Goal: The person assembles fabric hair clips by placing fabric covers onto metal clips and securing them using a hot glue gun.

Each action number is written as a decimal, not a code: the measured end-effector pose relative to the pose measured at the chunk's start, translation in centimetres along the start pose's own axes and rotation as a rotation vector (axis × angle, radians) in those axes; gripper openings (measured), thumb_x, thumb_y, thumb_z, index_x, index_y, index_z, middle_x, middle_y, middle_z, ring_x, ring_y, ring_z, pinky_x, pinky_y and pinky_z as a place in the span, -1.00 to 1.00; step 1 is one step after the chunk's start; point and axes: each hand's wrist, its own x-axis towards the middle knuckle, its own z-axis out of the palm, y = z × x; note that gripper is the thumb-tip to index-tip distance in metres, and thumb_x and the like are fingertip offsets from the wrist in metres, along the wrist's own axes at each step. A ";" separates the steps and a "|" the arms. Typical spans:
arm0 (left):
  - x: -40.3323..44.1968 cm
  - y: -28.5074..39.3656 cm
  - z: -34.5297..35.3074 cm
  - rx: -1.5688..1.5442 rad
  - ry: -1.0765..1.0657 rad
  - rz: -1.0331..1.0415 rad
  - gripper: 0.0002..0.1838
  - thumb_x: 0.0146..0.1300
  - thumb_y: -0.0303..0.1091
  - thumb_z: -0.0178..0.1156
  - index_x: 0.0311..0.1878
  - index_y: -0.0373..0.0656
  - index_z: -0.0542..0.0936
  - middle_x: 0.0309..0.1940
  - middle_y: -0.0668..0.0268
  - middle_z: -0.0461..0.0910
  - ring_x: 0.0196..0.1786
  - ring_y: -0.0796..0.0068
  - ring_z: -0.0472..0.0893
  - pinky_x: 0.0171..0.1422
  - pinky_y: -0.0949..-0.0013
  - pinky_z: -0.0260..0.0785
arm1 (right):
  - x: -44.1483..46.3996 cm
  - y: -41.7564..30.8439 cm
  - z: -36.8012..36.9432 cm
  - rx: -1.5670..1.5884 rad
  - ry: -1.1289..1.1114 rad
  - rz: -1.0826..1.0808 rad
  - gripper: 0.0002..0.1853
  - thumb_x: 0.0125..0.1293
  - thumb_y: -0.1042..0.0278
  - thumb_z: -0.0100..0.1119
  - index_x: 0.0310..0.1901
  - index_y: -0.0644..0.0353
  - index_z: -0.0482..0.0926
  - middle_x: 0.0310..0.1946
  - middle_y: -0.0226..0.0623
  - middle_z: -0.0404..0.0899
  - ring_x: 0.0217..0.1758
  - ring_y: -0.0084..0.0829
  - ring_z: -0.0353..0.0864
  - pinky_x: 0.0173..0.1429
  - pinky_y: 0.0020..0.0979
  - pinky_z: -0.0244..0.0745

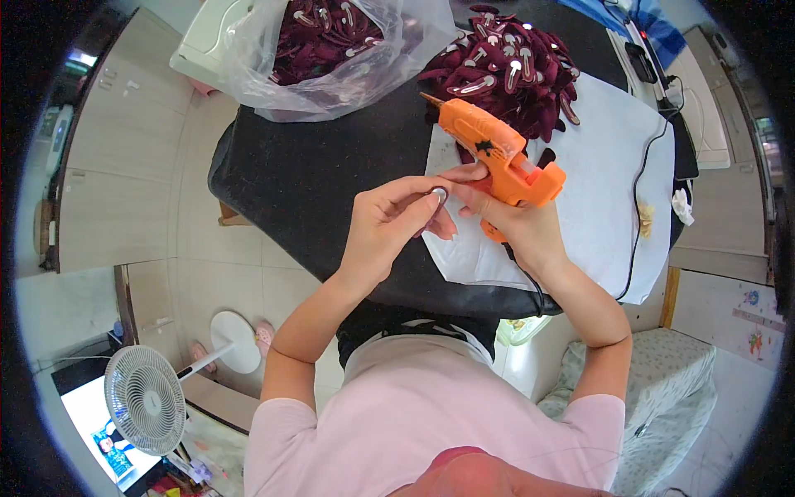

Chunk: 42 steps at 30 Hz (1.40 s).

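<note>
My left hand (389, 217) pinches a small maroon hair clip (439, 195) between thumb and fingers; a silvery round spot shows at its tip. The rest of that piece is mostly hidden by the fingers. My right hand (523, 224) is closed round the handle of an orange hot glue gun (489, 137), whose nozzle points to the upper left, away from the clip. The right fingertips meet the left hand near the clip. Just beyond the glue gun lies a heap of maroon fabric hair clips (517, 70) with silver metal snaps.
A clear plastic bag (248, 83) of similar maroon clips stands at the table's back left. White paper (609, 190) covers the right part of the black table (306, 182). A black cord (636, 207) crosses the paper. A white fan (147, 400) stands at lower left.
</note>
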 end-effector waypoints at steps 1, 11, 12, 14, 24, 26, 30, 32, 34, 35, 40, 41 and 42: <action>0.0 -0.1 0.1 0.006 0.021 0.014 -0.80 0.33 -0.49 0.06 -0.06 -0.36 0.58 -0.42 0.20 0.63 -0.40 0.52 0.63 -0.30 0.49 0.43 | 0.0 -0.2 0.0 0.005 -0.003 0.010 -0.72 0.23 0.51 0.25 -0.03 0.29 0.50 -0.19 -0.31 0.65 -0.21 -0.61 0.60 -0.21 -0.57 0.56; 0.2 -0.6 0.5 0.024 0.078 0.055 -0.80 0.32 -0.41 0.10 -0.11 -0.28 0.62 -0.50 0.25 0.65 -0.48 0.64 0.59 -0.47 0.65 0.16 | -0.1 -0.4 0.1 -0.014 -0.001 0.053 -0.71 0.22 0.54 0.25 -0.02 0.30 0.49 -0.19 -0.30 0.65 -0.20 -0.59 0.61 -0.21 -0.55 0.57; 0.2 -0.6 0.5 0.023 0.079 0.058 -0.80 0.31 -0.41 0.10 -0.11 -0.28 0.62 -0.50 0.25 0.65 -0.48 0.64 0.59 -0.47 0.65 0.16 | -0.1 -0.4 0.1 -0.021 -0.003 0.056 -0.71 0.22 0.54 0.25 -0.02 0.30 0.49 -0.19 -0.30 0.65 -0.20 -0.59 0.61 -0.21 -0.55 0.57; 0.2 -0.6 0.4 0.016 0.078 0.062 -0.81 0.31 -0.41 0.10 -0.12 -0.29 0.61 -0.50 0.25 0.65 -0.48 0.64 0.59 -0.47 0.65 0.16 | -0.1 -0.3 0.1 -0.033 -0.008 0.062 -0.70 0.22 0.54 0.25 -0.01 0.30 0.48 -0.18 -0.29 0.64 -0.20 -0.58 0.61 -0.22 -0.54 0.58; 0.3 -0.7 0.5 -0.006 0.087 0.045 -0.77 0.36 -0.38 0.05 -0.13 -0.36 0.60 -0.55 0.23 0.58 -0.56 0.60 0.52 -0.49 0.61 0.23 | -0.2 -0.2 0.2 0.007 0.008 0.059 -0.73 0.23 0.51 0.25 -0.04 0.28 0.49 -0.18 -0.30 0.64 -0.18 -0.57 0.62 -0.22 -0.55 0.58; 0.4 -0.7 -0.3 -0.034 0.014 -0.005 -0.74 0.40 -0.35 0.02 -0.11 -0.36 0.59 -0.49 0.25 0.59 -0.50 0.61 0.53 -0.45 0.58 0.31 | -0.1 -0.1 -0.1 -0.019 -0.001 0.065 -0.73 0.24 0.50 0.25 -0.04 0.28 0.49 -0.18 -0.30 0.64 -0.18 -0.58 0.62 -0.22 -0.56 0.58; 0.3 -0.4 -0.1 -0.034 -0.008 -0.041 -0.70 0.44 -0.29 -0.03 -0.08 -0.35 0.57 -0.51 0.30 0.55 -0.49 0.64 0.50 -0.42 0.57 0.32 | 0.1 -0.3 0.0 0.019 0.019 0.096 -0.65 0.20 0.52 0.26 0.03 0.31 0.46 -0.19 -0.31 0.61 -0.23 -0.55 0.62 -0.19 -0.53 0.55; 0.3 -0.3 0.0 -0.053 -0.012 -0.042 -0.71 0.43 -0.32 -0.02 -0.06 -0.35 0.57 -0.50 0.28 0.56 -0.49 0.63 0.51 -0.40 0.56 0.33 | 0.1 -0.3 0.0 0.028 0.028 0.096 -0.64 0.21 0.52 0.25 0.04 0.32 0.45 -0.19 -0.29 0.61 -0.20 -0.54 0.62 -0.18 -0.52 0.57; 0.4 -0.4 0.1 -0.051 -0.005 -0.033 -0.73 0.42 -0.35 -0.01 -0.04 -0.35 0.56 -0.50 0.26 0.56 -0.51 0.62 0.49 -0.41 0.56 0.33 | 0.2 0.0 -0.1 0.030 0.028 0.089 -0.65 0.21 0.52 0.25 0.03 0.32 0.45 -0.18 -0.30 0.60 -0.19 -0.54 0.62 -0.17 -0.52 0.58; 0.4 -0.7 0.1 -0.039 0.004 -0.025 -0.74 0.41 -0.36 0.00 -0.03 -0.35 0.56 -0.51 0.24 0.56 -0.53 0.61 0.47 -0.43 0.55 0.31 | 0.2 0.1 -0.2 0.031 0.028 0.086 -0.65 0.22 0.52 0.24 0.03 0.32 0.45 -0.18 -0.30 0.60 -0.18 -0.54 0.62 -0.17 -0.51 0.58; 0.5 -1.1 0.0 -0.046 0.003 -0.007 -0.77 0.36 -0.43 0.04 -0.02 -0.35 0.56 -0.48 0.18 0.59 -0.54 0.57 0.49 -0.42 0.53 0.34 | 0.2 -0.1 -0.2 0.002 0.018 0.100 -0.68 0.22 0.51 0.24 0.00 0.32 0.45 -0.17 -0.28 0.60 -0.18 -0.54 0.62 -0.17 -0.51 0.59; 0.5 -1.1 -0.1 -0.046 0.005 -0.008 -0.77 0.36 -0.43 0.05 -0.03 -0.35 0.56 -0.48 0.18 0.59 -0.53 0.57 0.50 -0.42 0.53 0.35 | 0.2 -0.1 -0.2 -0.002 0.022 0.104 -0.69 0.22 0.51 0.24 -0.01 0.32 0.45 -0.17 -0.28 0.60 -0.18 -0.53 0.62 -0.17 -0.51 0.59; 0.5 -1.1 -0.1 -0.045 0.008 -0.010 -0.78 0.35 -0.44 0.06 -0.03 -0.35 0.56 -0.47 0.17 0.60 -0.52 0.57 0.51 -0.41 0.53 0.36 | 0.2 -0.1 -0.2 -0.005 0.019 0.103 -0.70 0.23 0.51 0.23 -0.02 0.32 0.45 -0.16 -0.25 0.60 -0.16 -0.52 0.62 -0.16 -0.51 0.59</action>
